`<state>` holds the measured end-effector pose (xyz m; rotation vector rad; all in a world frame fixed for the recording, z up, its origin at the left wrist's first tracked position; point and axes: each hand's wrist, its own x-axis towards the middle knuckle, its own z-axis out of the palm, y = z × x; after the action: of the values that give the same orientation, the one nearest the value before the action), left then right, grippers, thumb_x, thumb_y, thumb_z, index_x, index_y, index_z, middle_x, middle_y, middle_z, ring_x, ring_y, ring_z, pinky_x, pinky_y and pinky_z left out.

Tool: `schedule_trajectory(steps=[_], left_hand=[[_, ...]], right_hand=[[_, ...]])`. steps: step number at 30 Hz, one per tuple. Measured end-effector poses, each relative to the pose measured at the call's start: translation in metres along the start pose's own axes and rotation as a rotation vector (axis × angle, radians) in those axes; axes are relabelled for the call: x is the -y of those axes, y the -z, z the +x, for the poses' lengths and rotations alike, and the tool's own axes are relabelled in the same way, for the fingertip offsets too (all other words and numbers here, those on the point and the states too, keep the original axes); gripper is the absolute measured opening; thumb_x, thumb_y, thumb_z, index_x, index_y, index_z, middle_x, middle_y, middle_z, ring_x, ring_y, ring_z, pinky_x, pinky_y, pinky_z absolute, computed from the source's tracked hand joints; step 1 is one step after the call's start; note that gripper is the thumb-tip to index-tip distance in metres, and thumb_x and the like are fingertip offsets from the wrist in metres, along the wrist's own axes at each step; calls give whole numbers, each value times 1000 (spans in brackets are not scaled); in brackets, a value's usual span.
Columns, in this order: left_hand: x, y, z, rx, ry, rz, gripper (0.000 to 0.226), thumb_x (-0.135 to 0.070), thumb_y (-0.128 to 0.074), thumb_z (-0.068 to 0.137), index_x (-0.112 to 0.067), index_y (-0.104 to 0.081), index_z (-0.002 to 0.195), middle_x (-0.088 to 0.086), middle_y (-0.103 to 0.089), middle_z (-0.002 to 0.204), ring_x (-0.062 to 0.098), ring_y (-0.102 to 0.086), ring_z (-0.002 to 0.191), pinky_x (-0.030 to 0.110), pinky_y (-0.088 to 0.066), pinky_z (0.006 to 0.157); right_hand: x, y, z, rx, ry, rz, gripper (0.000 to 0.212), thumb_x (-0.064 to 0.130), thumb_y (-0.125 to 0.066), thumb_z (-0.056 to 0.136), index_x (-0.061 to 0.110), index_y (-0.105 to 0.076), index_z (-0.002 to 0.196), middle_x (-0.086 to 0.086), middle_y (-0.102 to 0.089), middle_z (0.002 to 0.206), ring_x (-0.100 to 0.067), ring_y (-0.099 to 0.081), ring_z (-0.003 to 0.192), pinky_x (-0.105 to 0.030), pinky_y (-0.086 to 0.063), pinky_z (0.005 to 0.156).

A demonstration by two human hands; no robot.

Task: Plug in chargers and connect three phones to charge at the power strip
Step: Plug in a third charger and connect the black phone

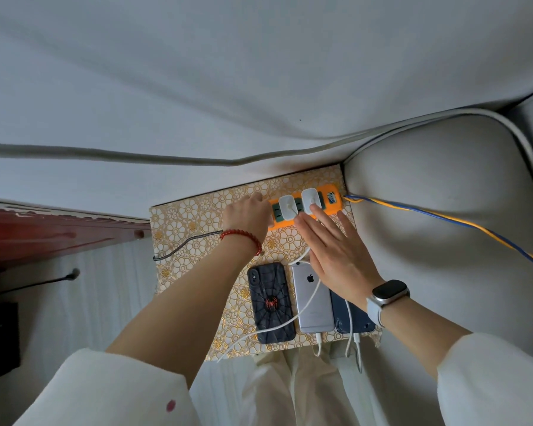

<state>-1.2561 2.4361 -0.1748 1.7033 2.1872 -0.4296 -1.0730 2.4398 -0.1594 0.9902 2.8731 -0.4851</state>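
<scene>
An orange power strip (330,210) lies at the back of a small table covered in a gold floral cloth (191,216). Two white chargers (287,206) (310,198) sit in its sockets. My left hand (248,215) curls round the strip's left end and hides what lies under its fingers. My right hand (333,250) is flat, and a straight fingertip presses the right charger. Three phones lie face down in front: a black spider-case phone (270,302), a silver phone (311,302) and a dark blue phone (348,318). White cables (319,339) enter the silver and blue phones.
A white cable (259,332) crosses the spider-case phone and hangs over the table's front edge. A black braided cable (182,244) lies at the left. The strip's blue-yellow cord (443,219) runs right over a grey cushion (443,186). Red wooden furniture (43,232) stands left.
</scene>
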Motion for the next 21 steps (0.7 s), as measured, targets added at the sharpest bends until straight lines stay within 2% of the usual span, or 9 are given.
schedule_trajectory(steps=[3, 5, 8, 11, 13, 16, 21], left_hand=[[0, 0, 2, 11, 43, -44, 25, -28, -63, 81, -14, -60, 101, 1, -63, 98, 23, -61, 84, 32, -39, 63], [1, -1, 0, -4, 95, -97, 28, -28, -62, 82, -19, -56, 107, 1, -66, 102, 25, -62, 85, 32, -40, 62], [11, -7, -21, -57, 219, -296, 45, -44, -59, 80, -21, -49, 118, 2, -67, 105, 26, -63, 88, 32, -41, 64], [39, -22, -61, -106, 279, -423, 30, -37, -48, 88, -17, -55, 110, 0, -66, 83, 20, -57, 72, 37, -50, 80], [71, -37, -92, -133, 279, -397, 22, -28, -44, 91, -13, -60, 94, -2, -57, 72, 19, -52, 68, 42, -43, 91], [120, -59, -137, -157, 358, -438, 19, -20, -47, 88, -11, -60, 78, 3, -61, 69, 24, -54, 68, 41, -42, 89], [171, -107, -213, 3, 421, -537, 14, -19, -51, 86, -12, -64, 87, 8, -69, 87, 28, -62, 84, 34, -45, 78]], right_hand=[[10, 5, -1, 39, -48, -3, 62, 14, -63, 79, 7, -38, 136, -9, -47, 140, -28, -33, 136, -57, -33, 105], [19, 6, -1, 67, -91, -5, 65, 12, -59, 82, 8, -30, 140, -9, -38, 146, -27, -23, 140, -56, -22, 111], [31, 8, -2, 73, -133, -27, 61, 11, -49, 87, 9, -22, 142, -10, -23, 153, -25, -13, 143, -52, -9, 114], [41, 11, -4, 70, -136, -36, 56, 11, -48, 88, 6, -27, 140, -14, -17, 154, -29, -10, 143, -53, -5, 114], [54, 12, -7, 74, -113, -46, 53, 12, -50, 87, 4, -34, 137, -17, -17, 153, -32, -11, 142, -56, -5, 113], [78, 9, -9, 89, -69, -52, 46, 13, -48, 88, 4, -42, 133, -17, -22, 152, -32, -13, 142, -56, -7, 114], [131, -5, -20, 4, -73, 168, 32, 8, -47, 88, 2, -54, 119, -17, -41, 142, -33, -26, 138, -51, -15, 114]])
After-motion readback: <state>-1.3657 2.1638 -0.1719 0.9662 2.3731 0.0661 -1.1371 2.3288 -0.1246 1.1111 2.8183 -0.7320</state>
